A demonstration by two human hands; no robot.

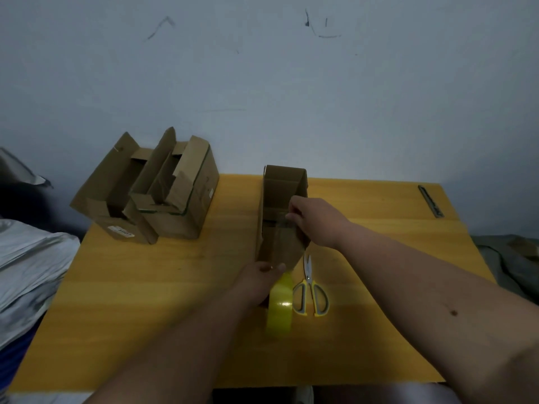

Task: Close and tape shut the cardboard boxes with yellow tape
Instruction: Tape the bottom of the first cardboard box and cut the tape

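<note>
I see the yellow tabletop filling most of my view, pushed against a pale wall. Off its left edge lies silvery grey sheeting. On the far left corner of the tabletop stand two open cardboard boxes, side by side and touching, flaps up. Near the middle stands a narrower open cardboard box, its long side running away from me, the top flaps raised.

My right hand reaches in from the right to the narrow box's right wall, fingers curled over the top edge of it; blur keeps me from saying exactly which flap they pinch. My left hand is at the near end of the same box, fingertips touching its near wall, while the palm side grips the roll of yellow tape, which stands on edge just in front of the box.

Just right of the tape lie scissors with yellow and grey handles, blades pointing away from me. A dark ruler-like strip lies at the far right edge.
</note>
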